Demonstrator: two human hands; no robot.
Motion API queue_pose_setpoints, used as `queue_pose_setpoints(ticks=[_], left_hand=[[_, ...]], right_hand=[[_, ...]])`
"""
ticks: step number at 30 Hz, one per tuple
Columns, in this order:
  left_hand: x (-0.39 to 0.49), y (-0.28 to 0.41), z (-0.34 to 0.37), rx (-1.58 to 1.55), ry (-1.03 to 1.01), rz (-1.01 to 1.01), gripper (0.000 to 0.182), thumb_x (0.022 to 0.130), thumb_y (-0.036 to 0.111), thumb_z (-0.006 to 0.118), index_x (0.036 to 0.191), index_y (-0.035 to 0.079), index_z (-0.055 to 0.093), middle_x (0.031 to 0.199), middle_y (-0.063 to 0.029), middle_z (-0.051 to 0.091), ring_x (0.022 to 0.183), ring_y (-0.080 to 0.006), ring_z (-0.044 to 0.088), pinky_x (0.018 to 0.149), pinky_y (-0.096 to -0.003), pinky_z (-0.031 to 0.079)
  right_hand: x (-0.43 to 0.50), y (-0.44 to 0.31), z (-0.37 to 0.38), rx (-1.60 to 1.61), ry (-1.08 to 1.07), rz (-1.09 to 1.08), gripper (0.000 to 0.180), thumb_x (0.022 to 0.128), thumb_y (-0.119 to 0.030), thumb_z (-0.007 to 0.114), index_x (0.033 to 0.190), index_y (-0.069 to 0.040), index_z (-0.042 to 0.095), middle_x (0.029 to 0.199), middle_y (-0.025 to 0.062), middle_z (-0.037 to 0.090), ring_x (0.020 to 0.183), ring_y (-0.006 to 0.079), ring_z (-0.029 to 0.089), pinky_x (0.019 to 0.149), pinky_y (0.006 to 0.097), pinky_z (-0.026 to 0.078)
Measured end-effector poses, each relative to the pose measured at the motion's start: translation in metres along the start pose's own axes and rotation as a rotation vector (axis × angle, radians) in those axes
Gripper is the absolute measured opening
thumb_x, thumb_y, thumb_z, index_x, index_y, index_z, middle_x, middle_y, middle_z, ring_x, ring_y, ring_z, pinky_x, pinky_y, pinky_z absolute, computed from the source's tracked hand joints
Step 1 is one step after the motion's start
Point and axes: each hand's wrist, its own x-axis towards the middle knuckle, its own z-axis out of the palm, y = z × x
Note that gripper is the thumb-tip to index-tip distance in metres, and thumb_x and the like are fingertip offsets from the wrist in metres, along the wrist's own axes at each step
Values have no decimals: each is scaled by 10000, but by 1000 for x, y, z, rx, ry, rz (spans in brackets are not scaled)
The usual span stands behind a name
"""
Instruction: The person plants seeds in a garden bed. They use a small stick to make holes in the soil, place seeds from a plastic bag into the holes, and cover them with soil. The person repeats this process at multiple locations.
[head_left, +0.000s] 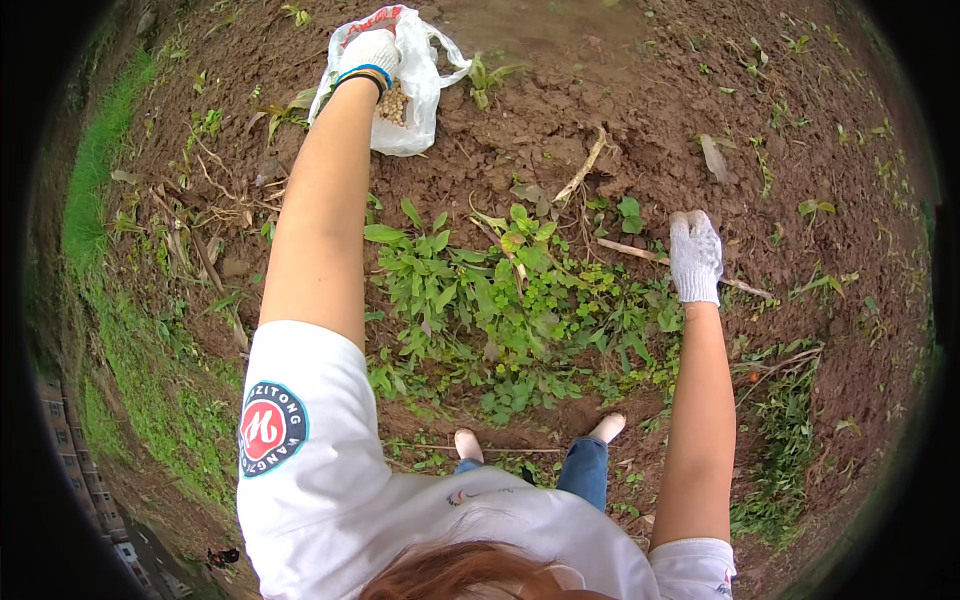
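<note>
My left hand (370, 54), in a white knit glove with a blue cuff, reaches into the mouth of a white plastic bag (420, 97) ahead of me. The bag bears red writing. Pale round beans or seeds (392, 107) show inside it below my wrist. My left fingers are hidden in the bag, so their grip does not show. On the right, my gloved right hand (696, 259) is low over the brown soil (652, 165), its fingers curled in and smudged with dirt. Nothing shows in it. A dry stalk (634, 250) passes beside or beneath that hand.
Leafy green weeds (480, 292) grow between my arms, just ahead of my feet (469, 445). Another dry stalk (583, 165) lies beyond them. Pulled greenery (780, 442) is heaped at the right. Grass (112, 165) borders the soil on the left, with a building (79, 457) behind.
</note>
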Motion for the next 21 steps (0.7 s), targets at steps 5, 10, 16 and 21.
queue_pose_setpoints(ticks=[5,10,16,21], left_hand=[[11,3,-41,13,-35,-6,314,813,297,693,1099,174,732,1060,-113,714,1007,-309,681,893,-391,532],[0,107,-99,-663,-97,131,318,917,169,637,1208,42,660,993,-119,723,746,-140,694,665,-253,558],[-64,288,-71,-257,-341,632,270,916,150,606,1159,74,694,1007,-139,725,761,-186,708,752,-324,574],[-78,355,-23,107,-207,804,206,884,92,608,1042,11,712,958,-208,705,882,-323,691,812,-395,567]], right_hand=[[-2,8,-3,70,-9,26,381,942,-394,498,1007,-43,630,1006,233,664,975,414,627,840,471,484],[-3,12,-8,36,-52,35,409,947,-406,460,1028,-43,629,1041,223,663,995,403,627,872,485,486],[-3,17,-5,60,-67,28,433,946,-428,458,1057,-44,623,1036,232,671,996,402,635,875,482,492],[-2,29,-1,70,-62,-31,429,954,-413,442,1028,-29,619,992,244,673,958,399,650,842,486,511]])
